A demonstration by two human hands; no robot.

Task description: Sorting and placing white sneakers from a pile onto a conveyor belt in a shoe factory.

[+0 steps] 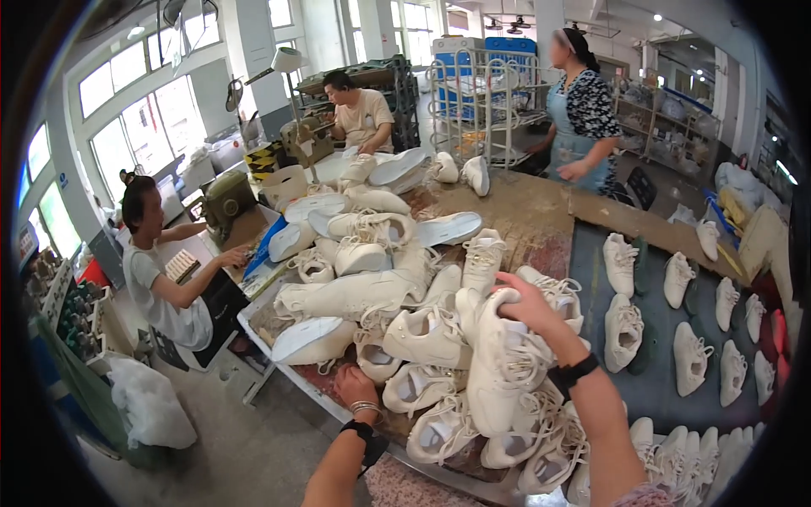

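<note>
My right hand [530, 306] is closed around the collar of a cream lace-up sneaker [492, 372]. That sneaker stands tilted on the pile with its toe pointing toward me, its laces facing right. At the table's near left edge, my left hand [356, 387] has its fingers curled in close against another cream sneaker [377, 359]; what they hold, if anything, is hidden. Around both hands lies a heap of cream sneakers, some upright, others on their sides. A sneaker with its pale blue sole [314, 340] showing lies left of my hands.
Right of the heap, a dark belt [655, 338] carries spaced sneakers. More sneakers stand in a row [688, 460] at lower right. One person sits at a sewing machine [226, 198] on the left; another works behind. A third, in an apron, stands beside a white wire rack [481, 101].
</note>
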